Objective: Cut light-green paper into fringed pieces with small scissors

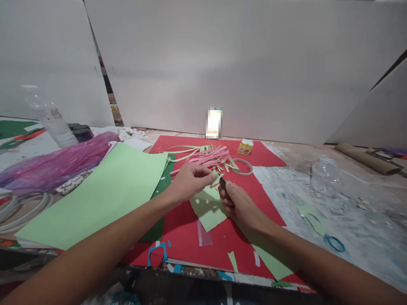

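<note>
My left hand (193,182) pinches a small piece of light green paper (217,179) between thumb and fingertips. Close against it, my right hand (237,201) is wrapped round a dark-handled tool (223,183); its working end is too small to make out. Beneath both hands lies a light green paper sheet (208,209), on a red sheet (184,228). Just beyond the fingers are a bundle of pink paper strips (210,156) and pale green strips (184,148). A roll of tape (252,168) rests to their right.
Large green sheets (104,195) lie at left, beside a pink plastic bag (63,159) and a clear bottle (52,118). A small yellow jar (246,147) stands behind. A phone (214,123) leans on the white panel (222,63). At right lies another clear bottle (326,176).
</note>
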A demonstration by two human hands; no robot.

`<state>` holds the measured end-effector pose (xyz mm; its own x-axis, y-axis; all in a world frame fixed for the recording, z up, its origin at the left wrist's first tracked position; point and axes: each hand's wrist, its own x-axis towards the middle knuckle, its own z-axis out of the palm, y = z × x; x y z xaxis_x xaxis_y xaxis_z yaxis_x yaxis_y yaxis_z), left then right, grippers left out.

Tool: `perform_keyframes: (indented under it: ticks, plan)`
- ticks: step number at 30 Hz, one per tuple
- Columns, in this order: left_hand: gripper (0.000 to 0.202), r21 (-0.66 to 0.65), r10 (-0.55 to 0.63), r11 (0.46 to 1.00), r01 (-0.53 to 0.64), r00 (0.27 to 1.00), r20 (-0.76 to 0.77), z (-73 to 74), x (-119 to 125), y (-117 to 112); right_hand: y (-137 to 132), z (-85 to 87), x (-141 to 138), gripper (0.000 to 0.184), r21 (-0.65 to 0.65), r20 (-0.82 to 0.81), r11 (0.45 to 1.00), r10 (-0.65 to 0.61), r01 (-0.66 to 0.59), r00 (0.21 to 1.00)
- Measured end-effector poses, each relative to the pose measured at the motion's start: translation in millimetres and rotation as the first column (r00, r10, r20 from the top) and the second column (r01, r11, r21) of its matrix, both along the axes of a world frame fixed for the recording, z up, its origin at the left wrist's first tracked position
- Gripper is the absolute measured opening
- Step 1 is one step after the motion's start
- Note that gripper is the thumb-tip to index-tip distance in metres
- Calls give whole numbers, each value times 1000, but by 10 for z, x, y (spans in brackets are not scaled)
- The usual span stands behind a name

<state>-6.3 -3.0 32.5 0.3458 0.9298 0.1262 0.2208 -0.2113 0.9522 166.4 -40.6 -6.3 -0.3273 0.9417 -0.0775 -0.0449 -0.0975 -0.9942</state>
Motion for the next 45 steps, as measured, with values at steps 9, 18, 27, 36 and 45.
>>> perform_keyframes:
  ticks: [9, 18, 27, 36, 45]
  plan:
    - [21, 5, -25, 1000, 25, 999, 40, -2, -32, 22, -30, 10, -1, 43, 10, -6, 1000, 3, -2, 1000]
    - [18, 18, -28, 999, 28, 999, 44, -44, -30, 34, -30, 25, -18, 43, 24, 35, 1000, -13, 12, 999]
    - [20, -10, -6, 1000, 7, 998, 67, -39, -19, 20, -32, 21, -22, 44, 40, 59, 999, -15, 13, 998]
    - [21, -33, -21, 999, 21, 1000, 4, -24, -63, 38, -23, -9, 19, 45, 138, 191, 987, -111, 85, 975]
    - [20, -48, -45, 998, 46, 999, 27, -23, -70, 47, 5, 6, 44, 45, 238, 297, 970, -121, 50, 947]
